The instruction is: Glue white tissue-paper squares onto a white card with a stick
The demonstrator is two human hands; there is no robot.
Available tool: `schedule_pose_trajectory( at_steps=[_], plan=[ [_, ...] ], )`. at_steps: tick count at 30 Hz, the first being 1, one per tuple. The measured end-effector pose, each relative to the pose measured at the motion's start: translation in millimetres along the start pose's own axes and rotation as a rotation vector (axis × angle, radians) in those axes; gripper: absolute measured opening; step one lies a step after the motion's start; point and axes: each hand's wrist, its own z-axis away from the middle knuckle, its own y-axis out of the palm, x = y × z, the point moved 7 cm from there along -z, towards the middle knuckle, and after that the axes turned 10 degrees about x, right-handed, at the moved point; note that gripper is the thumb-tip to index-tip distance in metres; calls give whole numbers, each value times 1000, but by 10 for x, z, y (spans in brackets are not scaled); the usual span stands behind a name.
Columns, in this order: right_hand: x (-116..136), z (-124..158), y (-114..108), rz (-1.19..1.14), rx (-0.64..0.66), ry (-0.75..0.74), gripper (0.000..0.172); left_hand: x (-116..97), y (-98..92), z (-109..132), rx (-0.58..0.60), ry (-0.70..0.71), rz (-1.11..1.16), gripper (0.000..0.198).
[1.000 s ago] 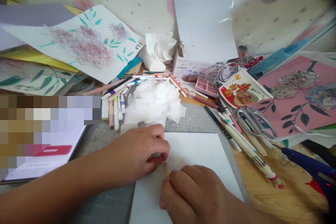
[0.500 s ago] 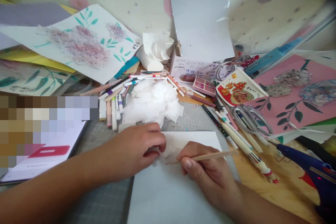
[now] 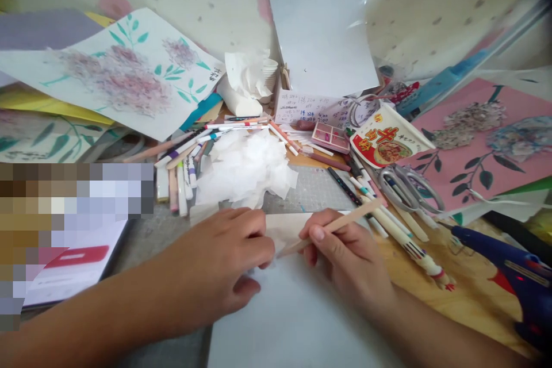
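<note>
Between my thumb and fingers, my right hand (image 3: 340,247) is closed on a flat wooden craft stick (image 3: 351,218). The stick slants down to the left, its lower tip at a thin, pale sheet of tissue paper (image 3: 280,233) on the white sheet of paper (image 3: 276,322). My left hand (image 3: 235,259) lies over the tissue's left side, fingers curled and index fingertip against it close to the stick tip. Its thumb sits apart, lower down; the undersides of the fingers are hidden. Beyond the hands is a heap of white tissue pieces (image 3: 244,167).
Markers (image 3: 185,175) surround the tissue heap. To the right are pens (image 3: 390,224), grey-handled scissors (image 3: 409,187) and a blue glue gun (image 3: 495,247). A phone or tablet (image 3: 81,253) stands left, partly blurred. Flower pictures (image 3: 142,77) lean behind on the left; a pink one (image 3: 487,149) lies right.
The craft stick has tilted more steeply, with its upper end raised. My left thumb has moved down, away from the index finger. The whole view has shifted slightly.
</note>
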Motion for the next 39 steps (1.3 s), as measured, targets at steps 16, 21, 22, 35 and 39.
schedule_pose_trajectory(
  at_steps=[16, 21, 22, 35, 39],
  plan=[
    [99, -79, 85, 195, 136, -36, 30, 99, -1, -24, 30, 12, 75, 16],
    [99, -72, 98, 189, 140, -44, 31, 135, 7, -20, 39, -26, 93, 16],
    [96, -72, 101, 190, 140, -42, 31, 141, 10, -18, 39, -32, 98, 16],
    [20, -97, 96, 189, 124, -3, 35, 209, -49, -10, 9, -129, 157, 11],
    [16, -113, 95, 205, 111, 21, 39, 228, -2, -45, 9, -99, 116, 8]
  ],
)
